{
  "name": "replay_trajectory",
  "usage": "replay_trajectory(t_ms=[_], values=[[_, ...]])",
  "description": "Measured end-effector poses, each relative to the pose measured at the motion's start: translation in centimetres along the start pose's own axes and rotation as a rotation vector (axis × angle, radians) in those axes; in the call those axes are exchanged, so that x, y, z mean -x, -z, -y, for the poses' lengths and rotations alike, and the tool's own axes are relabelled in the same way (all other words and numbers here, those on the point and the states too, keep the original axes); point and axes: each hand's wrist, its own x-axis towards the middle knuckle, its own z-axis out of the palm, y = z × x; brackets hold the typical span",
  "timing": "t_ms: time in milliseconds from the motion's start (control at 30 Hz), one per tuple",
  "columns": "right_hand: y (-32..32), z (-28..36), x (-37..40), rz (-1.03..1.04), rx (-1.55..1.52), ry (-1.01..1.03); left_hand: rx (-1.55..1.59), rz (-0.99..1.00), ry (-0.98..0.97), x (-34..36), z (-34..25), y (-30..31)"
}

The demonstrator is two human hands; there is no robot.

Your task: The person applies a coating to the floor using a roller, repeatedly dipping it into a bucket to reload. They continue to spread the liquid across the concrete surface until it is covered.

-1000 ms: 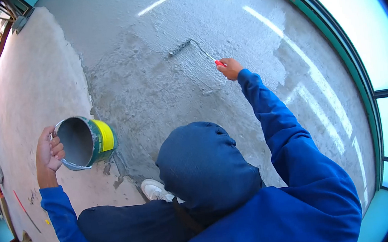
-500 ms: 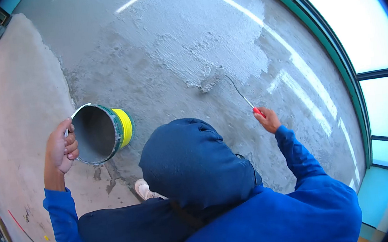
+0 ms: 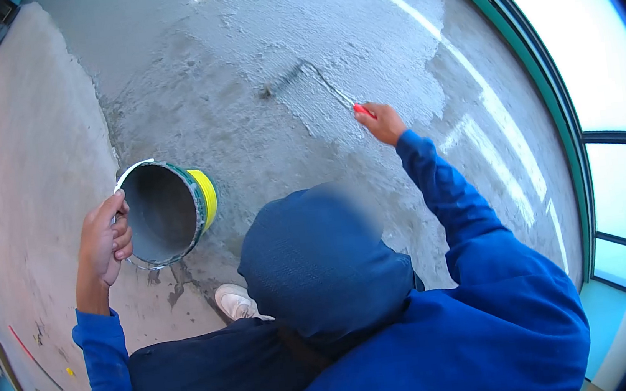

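My left hand [image 3: 106, 242] is closed on the white grip of the bucket handle. The bucket [image 3: 207, 200], green with a yellow band, tilts toward it, and grey material shows inside. In my right hand [image 3: 382, 122] is the red grip of a paint roller [image 3: 333, 91] with a thin bent metal frame. The roller's grey head [image 3: 287, 81] lies on the floor, at the edge of a wet, textured grey coating [image 3: 367, 62]. Rougher, duller grey floor [image 3: 246, 153] lies between the coating and the bucket.
A white shoe [image 3: 236, 303] is beside my bent knee. Pale floor [image 3: 34, 188] runs along the left, with a thin red stick [image 3: 28, 348] on it. A green-framed window [image 3: 546, 76] borders the right. Assorted items stand at the far left edge.
My right hand has moved up and to the left, carrying the roller head up and left across the coating. The bucket and my left hand appear slightly further right.
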Motion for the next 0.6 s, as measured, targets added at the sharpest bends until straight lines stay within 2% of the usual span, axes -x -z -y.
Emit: replay_trajectory(t_ms=[100, 200, 300, 400, 500, 600], values=[[1.5, -0.4, -2.5, 0.027, -0.018, 0.012, -0.021, -0.015, 0.002, 0.1, 0.3, 0.0], [3.4, -3.4, -0.6, 0.069, 0.098, -0.038, -0.032, -0.023, -0.003, 0.1, 0.2, -0.3], [4.1, -9.0, 5.6, 0.024, 0.094, -0.011, -0.012, -0.020, -0.004, -0.2, 0.3, -0.3], [5.9, -12.3, 13.9, 0.090, 0.122, -0.178, -0.015, -0.012, -0.002, -0.4, 0.3, -0.3], [8.8, -13.1, 20.3, 0.128, 0.090, -0.323, -0.003, -0.010, -0.007, -0.6, 0.4, 0.0], [11.1, -12.9, 23.4, 0.088, -0.023, -0.460, 0.028, -0.020, -0.008, -0.7, 0.4, 0.1]])
